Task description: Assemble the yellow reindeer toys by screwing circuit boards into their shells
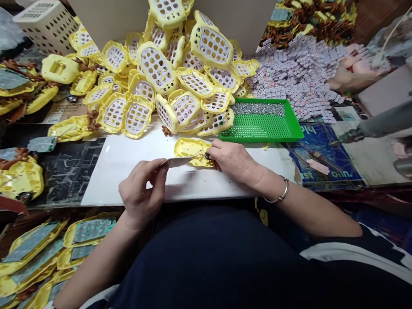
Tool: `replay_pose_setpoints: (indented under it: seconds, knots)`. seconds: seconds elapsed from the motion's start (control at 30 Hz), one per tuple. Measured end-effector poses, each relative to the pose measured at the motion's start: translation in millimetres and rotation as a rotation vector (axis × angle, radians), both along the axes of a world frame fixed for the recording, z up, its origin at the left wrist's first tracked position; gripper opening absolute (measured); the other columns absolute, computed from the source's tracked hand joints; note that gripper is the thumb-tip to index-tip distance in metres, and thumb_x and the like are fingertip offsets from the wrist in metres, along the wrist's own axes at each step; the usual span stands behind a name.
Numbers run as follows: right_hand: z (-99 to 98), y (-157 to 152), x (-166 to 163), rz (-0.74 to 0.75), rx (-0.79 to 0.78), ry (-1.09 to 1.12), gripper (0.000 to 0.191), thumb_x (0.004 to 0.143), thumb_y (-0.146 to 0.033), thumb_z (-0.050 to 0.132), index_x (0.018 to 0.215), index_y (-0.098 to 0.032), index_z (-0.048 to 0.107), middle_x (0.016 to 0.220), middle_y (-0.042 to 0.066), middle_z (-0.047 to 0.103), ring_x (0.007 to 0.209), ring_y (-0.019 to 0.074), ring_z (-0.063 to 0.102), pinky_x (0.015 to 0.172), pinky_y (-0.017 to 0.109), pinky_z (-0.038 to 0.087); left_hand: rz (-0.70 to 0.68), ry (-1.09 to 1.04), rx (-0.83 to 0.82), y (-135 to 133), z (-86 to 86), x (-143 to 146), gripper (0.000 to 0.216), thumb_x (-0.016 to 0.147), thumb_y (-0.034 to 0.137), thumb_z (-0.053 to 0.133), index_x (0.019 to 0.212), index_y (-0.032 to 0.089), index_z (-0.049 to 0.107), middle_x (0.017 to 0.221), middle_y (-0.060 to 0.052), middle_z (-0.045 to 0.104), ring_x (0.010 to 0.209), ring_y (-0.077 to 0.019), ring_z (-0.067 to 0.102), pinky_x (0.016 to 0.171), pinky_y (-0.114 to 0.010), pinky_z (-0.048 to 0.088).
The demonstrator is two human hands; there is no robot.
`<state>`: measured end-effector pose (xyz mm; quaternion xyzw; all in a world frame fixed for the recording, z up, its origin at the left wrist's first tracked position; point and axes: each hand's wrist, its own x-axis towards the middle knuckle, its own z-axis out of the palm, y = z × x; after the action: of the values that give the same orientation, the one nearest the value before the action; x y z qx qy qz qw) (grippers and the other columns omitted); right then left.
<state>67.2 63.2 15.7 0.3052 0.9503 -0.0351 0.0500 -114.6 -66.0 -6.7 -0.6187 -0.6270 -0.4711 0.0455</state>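
Observation:
In the middle of the white work surface lies a yellow plastic shell half (188,148), its hollow inside facing up. My left hand (144,184) pinches a thin grey circuit board (177,162) by its left end, tilted nearly edge-on over the shell's near side. Thin wires run from the board toward the shell's right end. There my right hand (234,161) has its fingers closed on a small round black part (207,156), which looks like a speaker. The fingertips hide part of it and the shell's right end.
Yellow shells with white hole grids (157,68) are heaped behind. A green tray (262,137) of small screws sits to the right, before a pile of small white pieces (296,73). A screwdriver-like tool (350,135) hangs at right. Shells with boards (93,229) lie lower left.

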Motion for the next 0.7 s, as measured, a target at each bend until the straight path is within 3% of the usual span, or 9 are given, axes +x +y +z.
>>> replay_pose_setpoints:
  seconds: [0.2, 0.37, 0.57, 0.7]
  knots:
    - [16.1, 3.0, -9.8, 0.153, 0.009, -0.157, 0.027, 0.093, -0.006, 0.039, 0.091, -0.009, 0.066, 0.09, 0.013, 0.065, 0.073, 0.0171, 0.055, 0.055, 0.03, 0.027, -0.035, -0.183, -0.069, 4.3, -4.9, -2.0, 0.009, 0.088, 0.021, 0.057, 0.095, 0.023, 0.063, 0.072, 0.003, 0.06, 0.054, -0.0094, 0.054, 0.052, -0.024, 0.046]
    - [15.5, 17.4, -7.7, 0.265, -0.022, -0.169, 0.028, 0.091, -0.003, 0.038, 0.091, -0.009, 0.066, 0.089, 0.012, 0.064, 0.071, 0.016, 0.052, 0.055, 0.029, 0.026, -0.113, -0.284, -0.146, 7.7, -5.9, -6.5, 0.007, 0.088, 0.023, 0.058, 0.094, 0.023, 0.062, 0.075, 0.002, 0.062, 0.056, -0.0091, 0.055, 0.054, -0.023, 0.047]
    - [-8.0, 33.5, 12.2, 0.195, -0.279, 0.258, 0.015, 0.09, -0.017, 0.053, 0.095, -0.013, 0.066, 0.091, 0.007, 0.061, 0.08, 0.0137, 0.054, 0.071, 0.025, 0.041, -0.288, -0.219, -0.256, 20.5, -0.1, -16.2, 0.008, 0.085, 0.021, 0.058, 0.092, 0.021, 0.06, 0.088, -0.002, 0.057, 0.073, -0.0125, 0.057, 0.059, -0.023, 0.05]
    - [-17.9, 33.3, 19.2, 0.167, -0.341, 0.407, 0.014, 0.089, -0.017, 0.056, 0.097, -0.012, 0.066, 0.092, 0.006, 0.059, 0.082, 0.0142, 0.053, 0.074, 0.026, 0.043, -0.401, -0.165, -0.401, 32.9, 3.1, -21.1, 0.011, 0.087, 0.027, 0.054, 0.083, 0.019, 0.06, 0.108, -0.01, 0.058, 0.091, -0.0181, 0.06, 0.066, -0.027, 0.053]
